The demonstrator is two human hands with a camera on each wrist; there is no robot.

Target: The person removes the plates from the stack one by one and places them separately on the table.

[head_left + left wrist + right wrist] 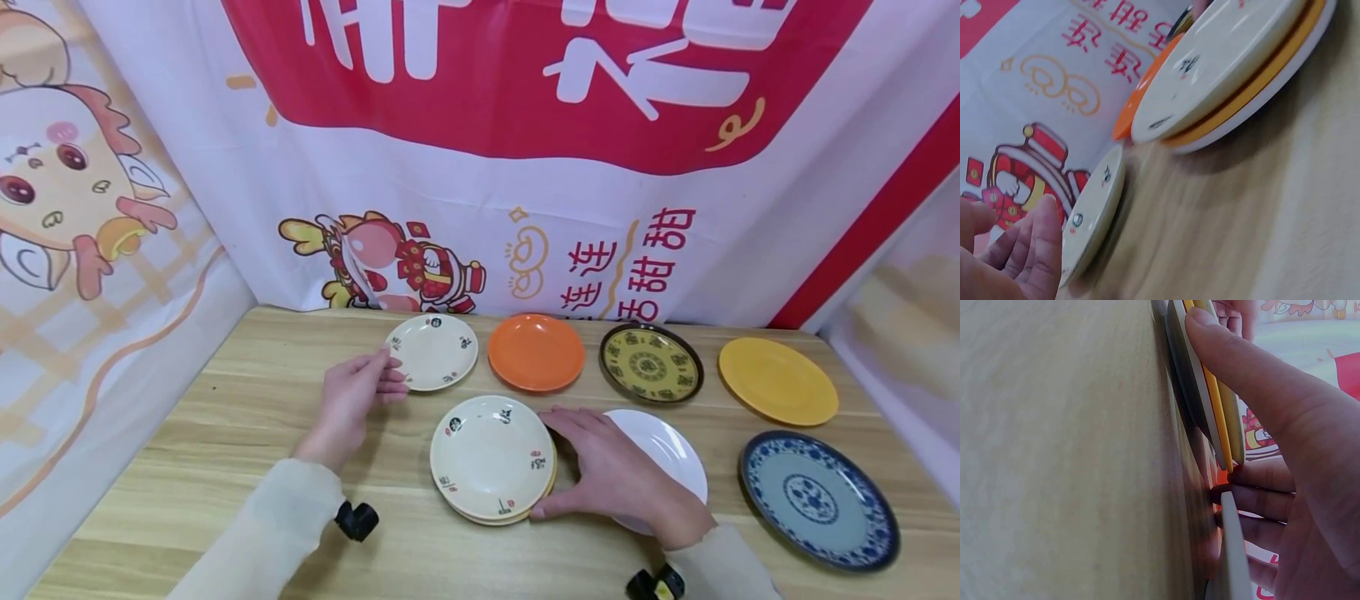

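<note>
In the head view, a stack of plates (491,454) lies at the middle front, a cream plate with small dark and red motifs on top. The left wrist view shows a yellow plate (1254,90) beneath it and a white one at the bottom. My right hand (600,467) grips the stack's right side, thumb (1235,350) on the near edge, fingertips at the far edge. Another cream plate (435,354) with motifs lies behind and left. By its left rim is my left hand (1016,250), thumb and fingers apart; contact there is unclear.
An orange plate (536,352), a patterned olive plate (651,364) and a yellow plate (778,381) line the back. To the right are a white plate (663,446), partly behind my right hand, and a blue patterned plate (817,500). A printed cloth (450,192) hangs behind the wooden table (225,467).
</note>
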